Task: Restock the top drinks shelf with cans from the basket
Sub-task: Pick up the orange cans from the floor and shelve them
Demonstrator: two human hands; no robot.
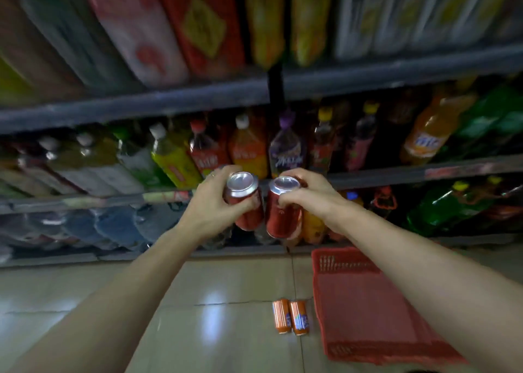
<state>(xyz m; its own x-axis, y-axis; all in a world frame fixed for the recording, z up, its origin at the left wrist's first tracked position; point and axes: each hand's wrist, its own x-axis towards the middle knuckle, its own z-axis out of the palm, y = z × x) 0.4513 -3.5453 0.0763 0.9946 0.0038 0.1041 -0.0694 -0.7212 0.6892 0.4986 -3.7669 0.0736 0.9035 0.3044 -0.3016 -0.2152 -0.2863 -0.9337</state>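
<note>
Orange cans point(290, 317) lie on tiled floor point(85, 302) beside red basket point(368, 310).

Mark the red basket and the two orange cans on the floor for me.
red basket point(365, 310): head view, on its bare floor panel.
left orange can point(281, 316): head view, mid-side.
right orange can point(299, 317): head view, mid-side.

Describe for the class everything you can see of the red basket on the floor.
The red basket looks like moulded plastic, rectangular, with slotted walls and a flat base. It sits on the tiled floor to the person's right, below the lowest shelf, and looks empty where it shows. The right forearm crosses in front of its far side. Two orange cans lie beside its left wall; whether they touch it is unclear.
</note>
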